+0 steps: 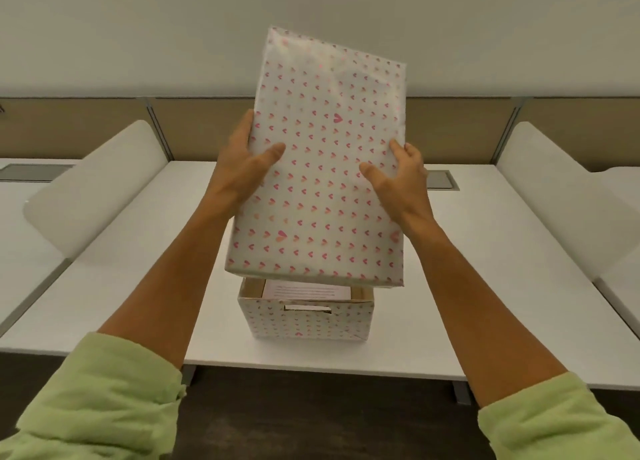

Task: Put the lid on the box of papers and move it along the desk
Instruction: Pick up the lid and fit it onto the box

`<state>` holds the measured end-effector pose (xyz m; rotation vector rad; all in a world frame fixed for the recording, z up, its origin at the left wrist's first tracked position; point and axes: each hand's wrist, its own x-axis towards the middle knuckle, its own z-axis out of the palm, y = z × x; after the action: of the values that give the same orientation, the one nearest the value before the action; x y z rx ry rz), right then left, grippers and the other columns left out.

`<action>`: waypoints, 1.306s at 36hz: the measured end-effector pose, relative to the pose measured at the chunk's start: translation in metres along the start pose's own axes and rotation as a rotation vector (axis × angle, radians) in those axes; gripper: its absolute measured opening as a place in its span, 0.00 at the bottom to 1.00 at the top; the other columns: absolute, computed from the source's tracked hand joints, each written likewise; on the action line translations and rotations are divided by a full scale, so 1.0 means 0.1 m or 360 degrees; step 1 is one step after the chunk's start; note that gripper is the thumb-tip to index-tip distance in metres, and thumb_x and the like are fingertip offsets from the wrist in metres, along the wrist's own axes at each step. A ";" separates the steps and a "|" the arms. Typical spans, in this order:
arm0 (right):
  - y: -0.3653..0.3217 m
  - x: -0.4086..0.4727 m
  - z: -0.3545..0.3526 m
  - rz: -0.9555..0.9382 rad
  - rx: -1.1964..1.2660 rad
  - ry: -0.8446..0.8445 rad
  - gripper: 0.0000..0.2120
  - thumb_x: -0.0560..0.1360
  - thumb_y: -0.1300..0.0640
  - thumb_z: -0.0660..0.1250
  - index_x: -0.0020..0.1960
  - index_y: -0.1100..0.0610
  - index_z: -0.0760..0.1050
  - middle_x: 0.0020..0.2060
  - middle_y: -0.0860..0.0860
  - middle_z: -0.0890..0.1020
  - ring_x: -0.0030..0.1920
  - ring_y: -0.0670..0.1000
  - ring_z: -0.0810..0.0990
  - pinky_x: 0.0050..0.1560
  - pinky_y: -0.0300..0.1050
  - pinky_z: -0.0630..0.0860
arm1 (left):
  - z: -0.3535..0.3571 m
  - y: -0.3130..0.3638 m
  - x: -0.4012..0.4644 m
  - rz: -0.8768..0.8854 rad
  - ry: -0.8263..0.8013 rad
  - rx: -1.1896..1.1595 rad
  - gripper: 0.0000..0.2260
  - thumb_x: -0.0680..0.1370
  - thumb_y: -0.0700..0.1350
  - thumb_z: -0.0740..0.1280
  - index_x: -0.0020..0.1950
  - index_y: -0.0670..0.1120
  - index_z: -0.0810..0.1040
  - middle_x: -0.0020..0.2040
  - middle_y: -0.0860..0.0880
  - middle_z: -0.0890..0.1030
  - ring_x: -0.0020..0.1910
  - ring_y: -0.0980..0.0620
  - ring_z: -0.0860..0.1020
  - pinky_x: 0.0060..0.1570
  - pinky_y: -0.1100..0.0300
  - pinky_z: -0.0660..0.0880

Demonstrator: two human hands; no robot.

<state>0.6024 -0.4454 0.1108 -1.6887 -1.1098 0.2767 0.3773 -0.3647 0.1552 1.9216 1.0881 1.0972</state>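
A white lid (322,169) patterned with small pink hearts hangs in the air, tilted with its far end raised. My left hand (242,163) grips its left edge and my right hand (398,175) grips its right edge. Below the lid's near end stands the matching heart-patterned box (304,321) on the white desk (485,286). The box is open, and a sheet of paper (304,290) shows inside at its top. A handle slot is cut into the box's near wall. Most of the box's opening is hidden by the lid.
White curved dividers stand at the left (100,186) and right (554,189) of the desk section. A grey cable hatch (441,180) lies in the desk behind my right hand. A beige partition runs along the back. Dark floor lies below the desk's near edge.
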 end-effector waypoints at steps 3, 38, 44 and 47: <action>0.08 0.03 0.05 0.0019 0.0010 -0.0063 0.37 0.73 0.41 0.68 0.77 0.55 0.63 0.76 0.53 0.63 0.73 0.57 0.64 0.69 0.63 0.70 | 0.04 -0.13 0.02 -0.0122 -0.0048 -0.0082 0.23 0.76 0.54 0.68 0.69 0.54 0.67 0.63 0.54 0.77 0.55 0.51 0.81 0.54 0.46 0.80; 1.02 0.05 1.01 0.0568 -0.0291 -0.0358 0.34 0.77 0.43 0.68 0.78 0.55 0.62 0.78 0.51 0.61 0.77 0.58 0.58 0.71 0.62 0.63 | 0.46 -1.82 0.33 -0.0964 -0.0371 -0.0272 0.32 0.74 0.58 0.69 0.75 0.55 0.61 0.74 0.52 0.67 0.68 0.44 0.71 0.62 0.43 0.71; 1.05 0.05 1.09 0.0599 -0.0371 -0.0374 0.34 0.77 0.42 0.68 0.78 0.54 0.62 0.79 0.51 0.61 0.77 0.58 0.58 0.71 0.62 0.63 | 0.47 -1.99 0.33 -0.1019 -0.0391 -0.0343 0.31 0.75 0.57 0.69 0.75 0.55 0.61 0.74 0.53 0.67 0.67 0.45 0.71 0.61 0.44 0.71; 1.06 0.06 1.11 0.0614 -0.0398 -0.0380 0.34 0.77 0.42 0.68 0.77 0.53 0.63 0.79 0.51 0.61 0.77 0.58 0.58 0.72 0.62 0.63 | 0.49 -2.05 0.33 -0.1029 -0.0394 -0.0336 0.33 0.74 0.58 0.69 0.76 0.55 0.60 0.75 0.52 0.66 0.69 0.44 0.70 0.62 0.42 0.71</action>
<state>0.5900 -0.3728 -0.0240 -2.1355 -1.0133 0.6179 0.3624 -0.2535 -0.0257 1.3445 1.2643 0.5676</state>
